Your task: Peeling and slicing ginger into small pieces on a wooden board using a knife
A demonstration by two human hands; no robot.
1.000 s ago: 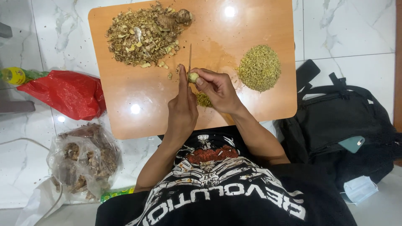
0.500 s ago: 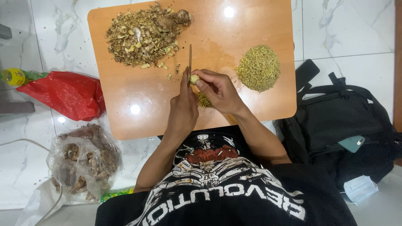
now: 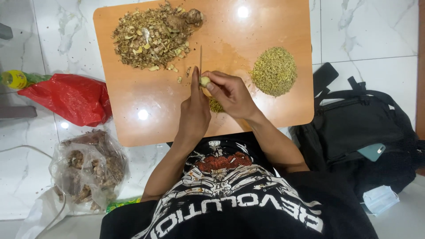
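Bare tabletop (image 3: pixel 146 102) lies left of the hands, toward its near edge. Left hand (image 3: pixel 193 116) fingers grip a knife (image 3: pixel 200 59); right hand (image 3: pixel 231 94) fingers pinch a small ginger piece (image 3: pixel 205 81).

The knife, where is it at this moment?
In the head view the knife stands blade-up in the left hand, mid-board, against the small pale piece pinched by the right hand, just below the brown peel heap.
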